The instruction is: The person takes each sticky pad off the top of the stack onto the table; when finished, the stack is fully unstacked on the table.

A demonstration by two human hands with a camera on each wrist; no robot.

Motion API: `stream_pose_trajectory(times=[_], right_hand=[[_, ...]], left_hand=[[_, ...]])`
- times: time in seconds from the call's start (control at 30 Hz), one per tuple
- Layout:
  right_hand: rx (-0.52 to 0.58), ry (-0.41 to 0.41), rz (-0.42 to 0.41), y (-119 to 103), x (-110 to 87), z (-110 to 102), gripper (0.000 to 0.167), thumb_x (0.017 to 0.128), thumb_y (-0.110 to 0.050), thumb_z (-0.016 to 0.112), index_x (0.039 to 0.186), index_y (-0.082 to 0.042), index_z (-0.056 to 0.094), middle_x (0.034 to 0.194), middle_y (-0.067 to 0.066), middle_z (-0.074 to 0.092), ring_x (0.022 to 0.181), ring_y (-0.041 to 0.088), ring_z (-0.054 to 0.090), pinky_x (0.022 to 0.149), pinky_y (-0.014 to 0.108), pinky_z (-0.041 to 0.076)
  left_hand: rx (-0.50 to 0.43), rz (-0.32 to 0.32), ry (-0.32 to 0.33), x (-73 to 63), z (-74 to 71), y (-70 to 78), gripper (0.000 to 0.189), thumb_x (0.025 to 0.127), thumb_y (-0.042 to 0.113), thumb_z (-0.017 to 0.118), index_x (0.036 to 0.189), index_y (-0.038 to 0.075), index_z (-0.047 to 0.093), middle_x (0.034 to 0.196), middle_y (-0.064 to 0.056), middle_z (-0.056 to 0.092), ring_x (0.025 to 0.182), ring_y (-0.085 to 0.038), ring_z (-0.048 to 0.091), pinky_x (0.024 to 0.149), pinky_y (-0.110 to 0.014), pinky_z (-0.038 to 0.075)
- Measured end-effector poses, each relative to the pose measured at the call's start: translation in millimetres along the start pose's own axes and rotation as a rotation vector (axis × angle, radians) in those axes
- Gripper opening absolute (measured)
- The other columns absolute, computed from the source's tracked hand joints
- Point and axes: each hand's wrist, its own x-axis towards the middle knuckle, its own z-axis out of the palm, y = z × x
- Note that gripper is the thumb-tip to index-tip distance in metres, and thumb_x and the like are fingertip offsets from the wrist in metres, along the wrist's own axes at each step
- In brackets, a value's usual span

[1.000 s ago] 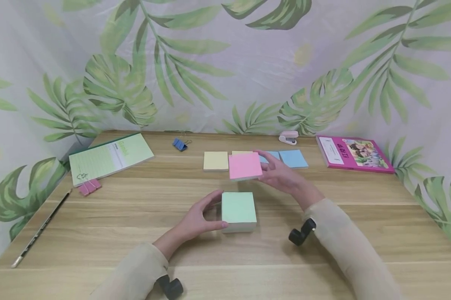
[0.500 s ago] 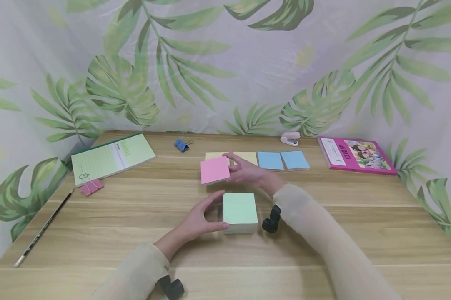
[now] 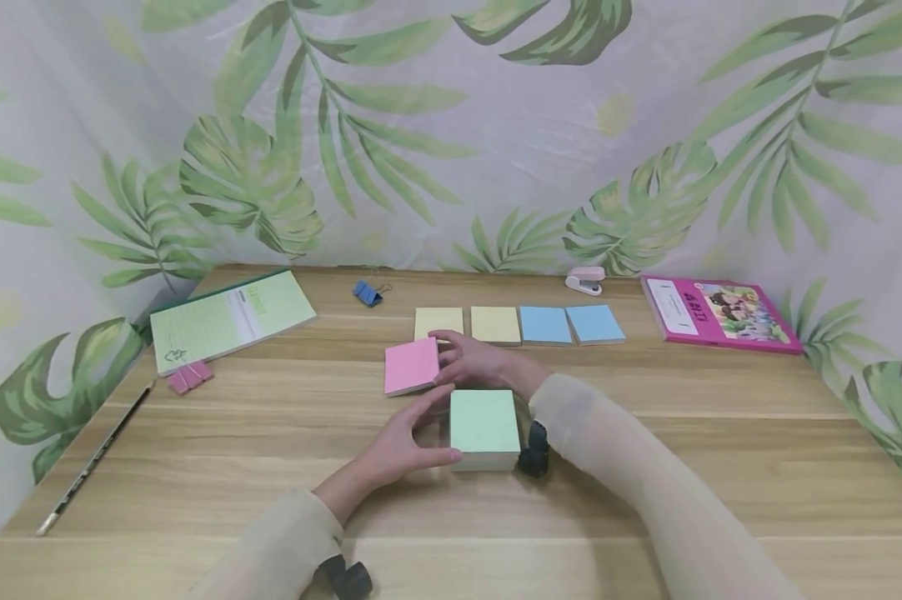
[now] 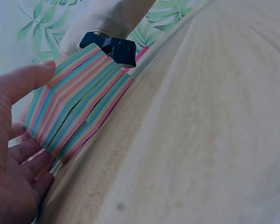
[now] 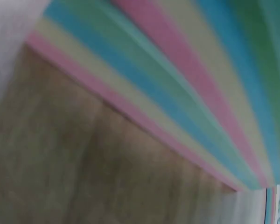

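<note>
In the head view my left hand (image 3: pixel 393 443) holds a stack of sticky notes (image 3: pixel 484 422) from its left side, thumb at the near corner and fingers at the far one. The stack has a mint green top; its sides show pink, yellow, blue and green layers in the left wrist view. My right hand (image 3: pixel 479 362) reaches behind the stack and grips a pink sticky note pad (image 3: pixel 410 367) by its right edge. That pad is close over the table, left of the stack. The striped side of the stack (image 5: pixel 186 93) fills much of the right wrist view, where no fingers show.
Two yellow pads (image 3: pixel 495 325) and two blue pads (image 3: pixel 545 325) lie in a row behind. Farther back are a blue binder clip (image 3: pixel 367 292) and a stapler (image 3: pixel 585 280). A pink book (image 3: pixel 724 313) lies right; a green notepad (image 3: pixel 233 320), pink binder clip (image 3: pixel 191 377) and pencil (image 3: pixel 97 458) lie left.
My right hand has carried the pink pad left past the yellow pads, then nearer and lower, uncovering the row behind. The left hand has stayed at the stack.
</note>
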Motion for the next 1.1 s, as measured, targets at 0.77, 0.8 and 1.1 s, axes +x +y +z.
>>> stream_pose_trajectory(times=[0.77, 0.8, 1.1], right_hand=[[0.000, -0.102, -0.195, -10.7, -70.1, -33.9, 0.060, 0.086, 0.005, 0.044, 0.137, -0.004, 0.013, 0.130, 0.029, 0.028, 0.112, 0.042, 0.035, 0.094, 0.040, 0.031], [-0.019, -0.099, -0.213, -11.3, -77.2, -34.0, 0.060, 0.086, 0.005, 0.044, 0.137, -0.005, 0.014, 0.131, 0.029, 0.027, 0.113, 0.043, 0.033, 0.094, 0.040, 0.031], [-0.153, -0.090, -0.320, 8.9, -119.8, -26.4, 0.065, 0.083, 0.002, 0.049, 0.137, -0.006, 0.014, 0.132, 0.029, 0.022, 0.120, 0.038, 0.024, 0.098, 0.048, 0.020]], left_hand=[[0.003, 0.042, 0.024, 5.9, 4.4, -17.8, 0.077, 0.069, 0.014, 0.072, 0.133, 0.005, 0.030, 0.129, -0.011, 0.039, 0.118, -0.022, 0.034, 0.097, -0.041, 0.026], [0.009, 0.043, 0.028, 6.7, 4.6, -21.5, 0.078, 0.069, 0.015, 0.073, 0.133, 0.006, 0.030, 0.129, -0.010, 0.040, 0.118, -0.021, 0.034, 0.097, -0.040, 0.027], [-0.004, 0.058, 0.038, 6.5, 4.0, -20.9, 0.077, 0.068, 0.013, 0.073, 0.132, 0.005, 0.031, 0.128, -0.012, 0.040, 0.118, -0.023, 0.034, 0.097, -0.041, 0.026]])
